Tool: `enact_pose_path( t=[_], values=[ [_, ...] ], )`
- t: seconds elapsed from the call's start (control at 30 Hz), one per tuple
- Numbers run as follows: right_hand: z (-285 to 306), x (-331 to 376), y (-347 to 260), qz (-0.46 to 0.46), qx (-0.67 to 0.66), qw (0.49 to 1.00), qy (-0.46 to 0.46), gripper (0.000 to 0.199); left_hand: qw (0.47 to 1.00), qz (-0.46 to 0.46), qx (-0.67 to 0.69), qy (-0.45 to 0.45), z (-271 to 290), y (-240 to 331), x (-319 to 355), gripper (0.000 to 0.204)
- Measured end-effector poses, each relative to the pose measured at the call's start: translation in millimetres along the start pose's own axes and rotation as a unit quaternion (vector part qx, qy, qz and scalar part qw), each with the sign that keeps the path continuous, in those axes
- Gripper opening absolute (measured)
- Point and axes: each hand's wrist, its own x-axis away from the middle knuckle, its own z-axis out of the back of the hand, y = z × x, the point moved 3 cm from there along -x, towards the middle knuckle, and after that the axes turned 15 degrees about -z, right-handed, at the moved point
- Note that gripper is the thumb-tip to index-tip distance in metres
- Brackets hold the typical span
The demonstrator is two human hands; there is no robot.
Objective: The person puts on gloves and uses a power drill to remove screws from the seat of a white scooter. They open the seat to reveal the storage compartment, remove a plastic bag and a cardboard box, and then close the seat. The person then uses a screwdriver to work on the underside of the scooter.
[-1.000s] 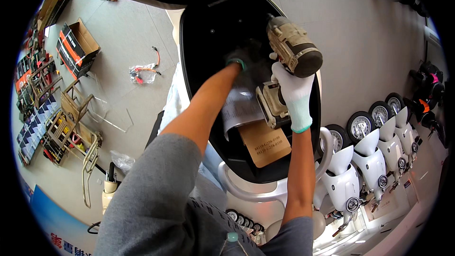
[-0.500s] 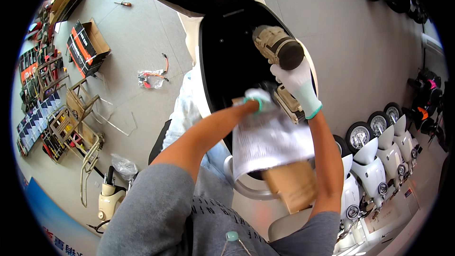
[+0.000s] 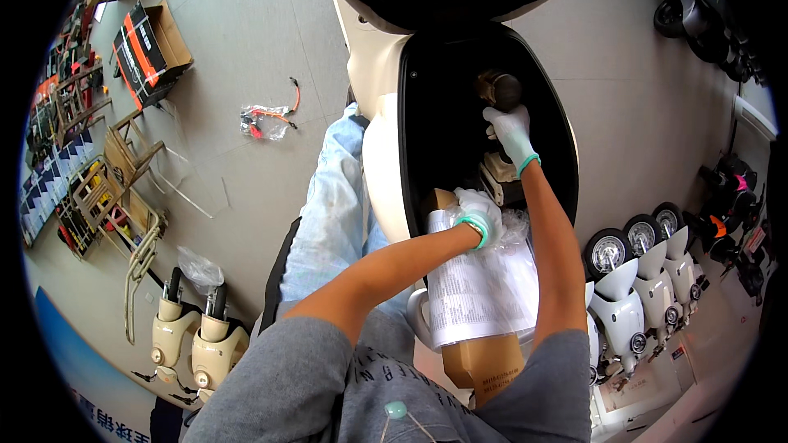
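One cream scooter (image 3: pixel 373 139) stands with its black seat tub (image 3: pixel 443 115) open – the tub's rim rings both hands closely, with bare floor (image 3: pixel 246 41) wide open to the left. The left hand (image 3: pixel 480 215) is closed on one plastic-bagged paper sheet (image 3: pixel 480 295) at the near rim; the right hand (image 3: pixel 510 131) grips one drill (image 3: pixel 497 89) deeper inside

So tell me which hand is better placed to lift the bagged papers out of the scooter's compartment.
Left. The left hand already rests on the bagged papers; the right hand grips the power drill deeper inside.
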Motion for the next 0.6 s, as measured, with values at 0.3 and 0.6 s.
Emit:
enact_pose_path(
  t=[0.3,0.6],
  values=[
    [-12.1,-20.2,1.2,-0.028,-0.003,0.999,0.031,0.017,1.000,-0.012,0.013,-0.025,7.4,-0.4,5.1,0.048],
    [-11.0,-37.9,-1.3,-0.052,0.025,0.998,-0.026,0.021,0.997,-0.018,0.008,-0.079,14.4,0.6,8.2,0.040]
  ],
)
